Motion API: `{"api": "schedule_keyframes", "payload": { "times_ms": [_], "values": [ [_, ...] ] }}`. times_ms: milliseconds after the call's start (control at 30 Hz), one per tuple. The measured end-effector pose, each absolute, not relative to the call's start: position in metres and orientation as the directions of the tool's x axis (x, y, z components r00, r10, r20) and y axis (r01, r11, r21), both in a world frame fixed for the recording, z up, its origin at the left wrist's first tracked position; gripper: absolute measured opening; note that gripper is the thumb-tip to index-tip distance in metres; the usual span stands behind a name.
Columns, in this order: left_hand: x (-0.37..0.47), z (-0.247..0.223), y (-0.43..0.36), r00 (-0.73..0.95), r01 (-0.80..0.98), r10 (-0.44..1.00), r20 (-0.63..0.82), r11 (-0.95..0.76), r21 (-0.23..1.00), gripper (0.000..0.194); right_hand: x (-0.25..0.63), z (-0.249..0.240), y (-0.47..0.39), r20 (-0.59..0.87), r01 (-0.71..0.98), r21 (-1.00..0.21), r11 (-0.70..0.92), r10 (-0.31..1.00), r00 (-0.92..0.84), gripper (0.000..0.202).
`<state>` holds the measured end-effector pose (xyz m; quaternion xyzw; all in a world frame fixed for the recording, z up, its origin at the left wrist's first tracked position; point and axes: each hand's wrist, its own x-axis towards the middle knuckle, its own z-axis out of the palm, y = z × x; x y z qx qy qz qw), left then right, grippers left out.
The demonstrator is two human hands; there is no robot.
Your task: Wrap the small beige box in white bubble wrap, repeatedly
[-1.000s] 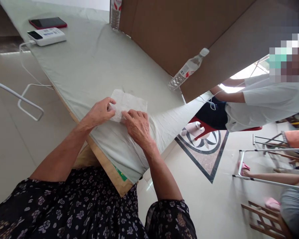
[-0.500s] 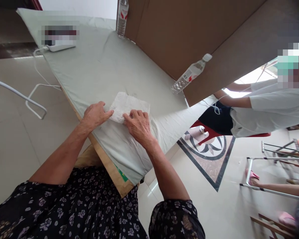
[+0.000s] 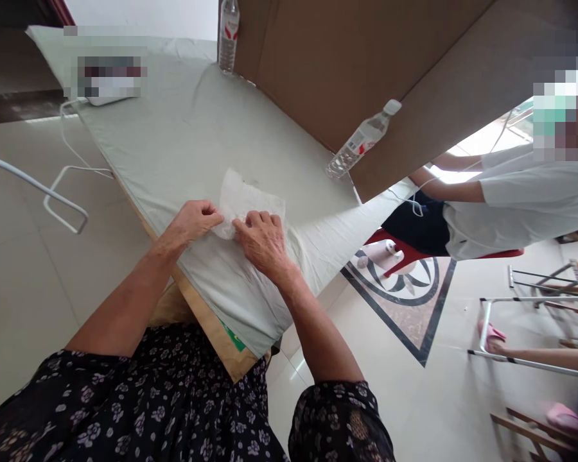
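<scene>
A thin, crinkled white sheet [image 3: 253, 196], tissue-like, lies near the corner of the cloth-covered table [image 3: 173, 128]. My left hand [image 3: 195, 221] pinches its left edge between thumb and fingers. On the near edge rests my right hand [image 3: 264, 242], its fingers curled and closed on the sheet. The part under my right fingers is hidden. Whether the sheet is paper or plastic I cannot tell.
One clear water bottle [image 3: 363, 140] leans by a brown cardboard panel [image 3: 337, 70]; another bottle [image 3: 228, 38] stands at the back. A white cabled device [image 3: 113, 96] sits far left. A person in a white shirt [image 3: 520, 199] is at the right, near a metal-framed stool [image 3: 484, 327].
My left thumb and fingers have closed on the sheet's left edge, and its left part is lifted or shifted slightly. My right hand has moved a little left, still on the sheet.
</scene>
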<state>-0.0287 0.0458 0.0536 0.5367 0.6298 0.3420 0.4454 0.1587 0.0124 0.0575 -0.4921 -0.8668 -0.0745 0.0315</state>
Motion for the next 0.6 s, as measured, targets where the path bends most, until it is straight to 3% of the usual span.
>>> {"api": "schedule_keyframes", "payload": {
  "times_ms": [167,300,500,600],
  "values": [
    [-0.006,0.054,0.046,0.034,0.257,0.988,-0.147,0.134,0.957,0.008,0.158,0.062,0.013,0.128,0.876,0.017,0.482,0.868,-0.480,0.032],
    [0.004,0.056,0.045,0.089,0.268,0.987,-0.133,0.105,0.958,0.004,0.162,0.063,0.012,0.151,0.879,-0.084,0.469,0.878,-0.454,0.041],
    [-0.006,0.058,0.049,0.354,0.320,0.917,-0.183,0.065,0.945,0.031,0.170,0.059,0.011,0.176,0.862,-0.238,0.447,0.893,-0.414,0.052],
    [-0.006,0.057,0.048,0.397,0.436,0.911,-0.112,-0.080,0.897,0.033,0.171,0.058,0.012,0.180,0.853,-0.286,0.436,0.899,-0.399,0.049]
  ]
}}
